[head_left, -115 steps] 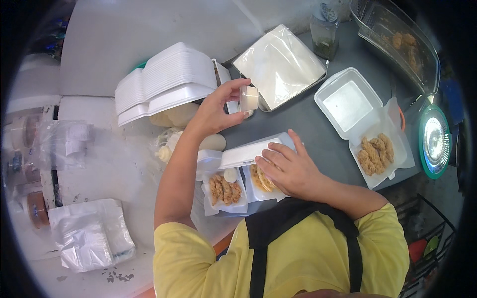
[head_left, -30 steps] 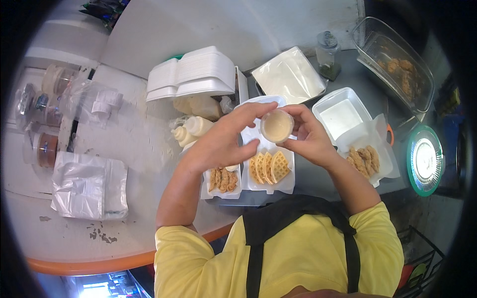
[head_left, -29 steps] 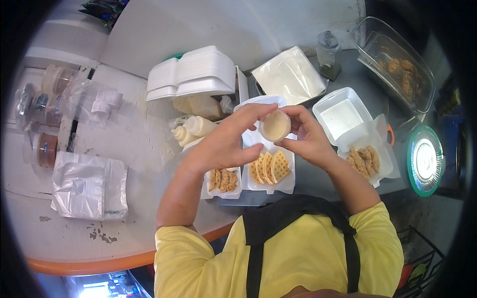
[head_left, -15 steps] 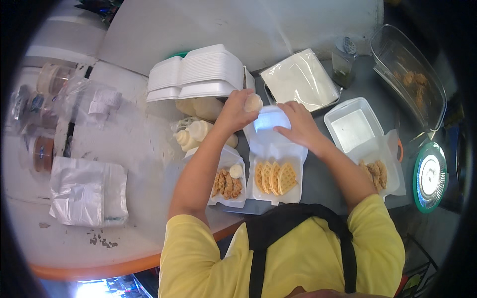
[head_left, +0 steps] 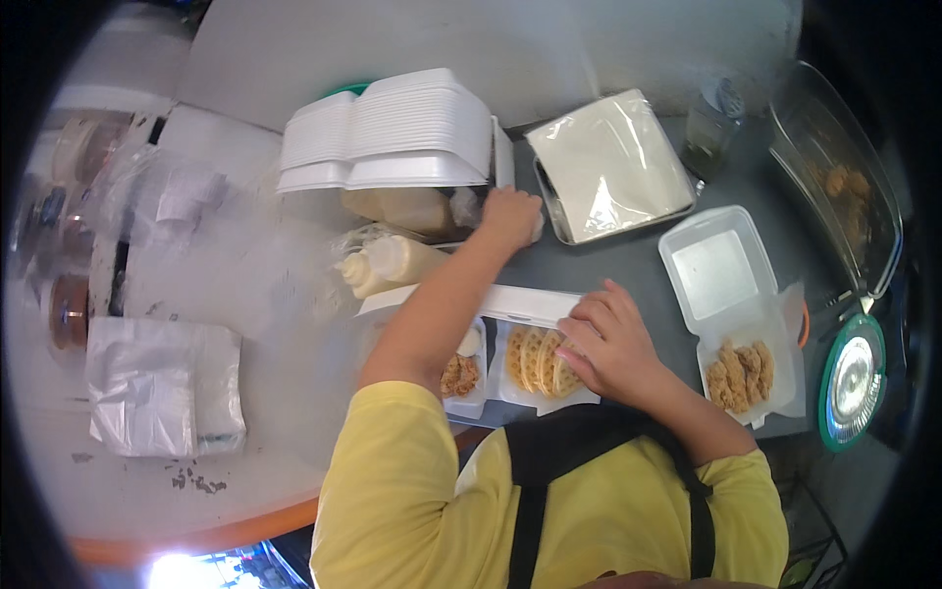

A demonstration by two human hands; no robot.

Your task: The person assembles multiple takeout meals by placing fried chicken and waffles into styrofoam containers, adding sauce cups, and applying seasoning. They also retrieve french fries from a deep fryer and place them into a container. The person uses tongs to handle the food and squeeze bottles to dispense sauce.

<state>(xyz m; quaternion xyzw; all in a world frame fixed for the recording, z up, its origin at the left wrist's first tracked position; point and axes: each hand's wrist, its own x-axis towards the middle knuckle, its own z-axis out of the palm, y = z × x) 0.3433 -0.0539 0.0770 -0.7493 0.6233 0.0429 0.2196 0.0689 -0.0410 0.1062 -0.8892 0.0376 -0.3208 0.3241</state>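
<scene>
My left hand (head_left: 513, 218) is closed around a small pale cup (head_left: 538, 228), mostly hidden by the fingers, beside the stack of white foam boxes (head_left: 417, 128). Lower down, my right hand (head_left: 616, 339) grips the right end of a foam box lid (head_left: 530, 306), which is tilted partway over. Beneath it several waffle pieces (head_left: 535, 361) stand in a row on the white paper lining. Just left, partly behind my left forearm, fried chicken pieces (head_left: 458, 377) and a round white lidded cup (head_left: 471, 343) sit in another box.
Squeeze bottles (head_left: 388, 265) lie left of my left forearm. Behind are wrapped paper sheets (head_left: 613, 162) on a tray and a shaker (head_left: 714, 123). Rightward stand an open box with chicken (head_left: 741, 378), a clear bin (head_left: 839, 147) and a green-rimmed round object (head_left: 852, 383). White plastic bags (head_left: 167, 388) lie left.
My left hand has gone from above the waffle box toward the foam box stack, the small cup moving with it. My right hand has come nearer, bringing the waffle box's lid from open to partly folded down.
</scene>
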